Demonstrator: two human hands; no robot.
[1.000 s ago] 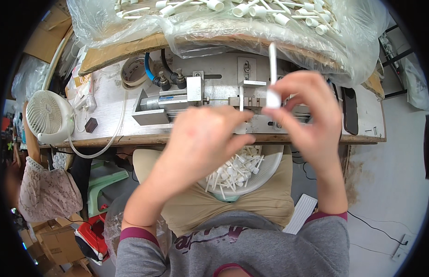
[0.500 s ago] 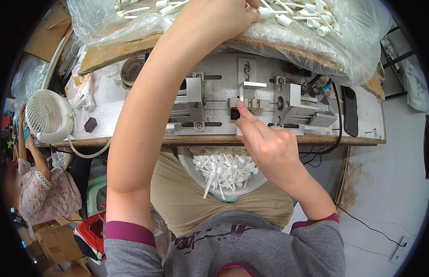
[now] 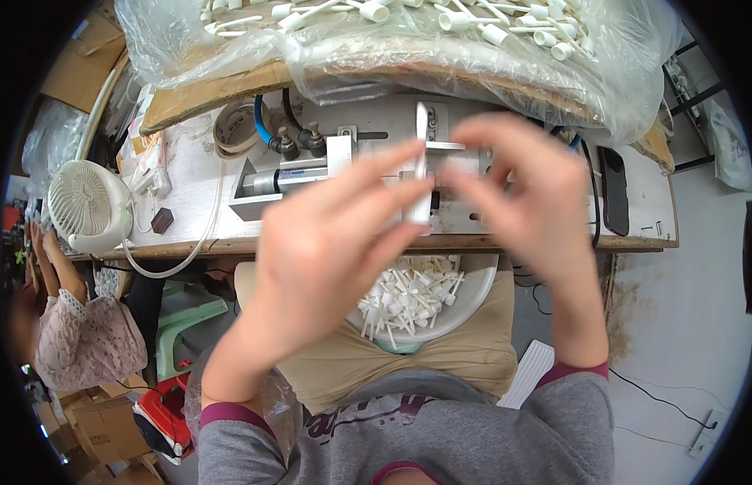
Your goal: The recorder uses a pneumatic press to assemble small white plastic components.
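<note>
Fingers and thumb of the bare left hand (image 3: 323, 234) are drawn together on a slim white plastic stick with a broad capped end (image 3: 421, 167), upright above the front edge of the white wooden-edged table (image 3: 186, 192). Beside it, the bare right hand (image 3: 521, 194) (blurred) has thumb and forefinger parted; whether they grip anything, I cannot tell. Below that edge, a round white plastic bowl (image 3: 474, 302) holds similar white pieces (image 3: 404, 307).
</note>
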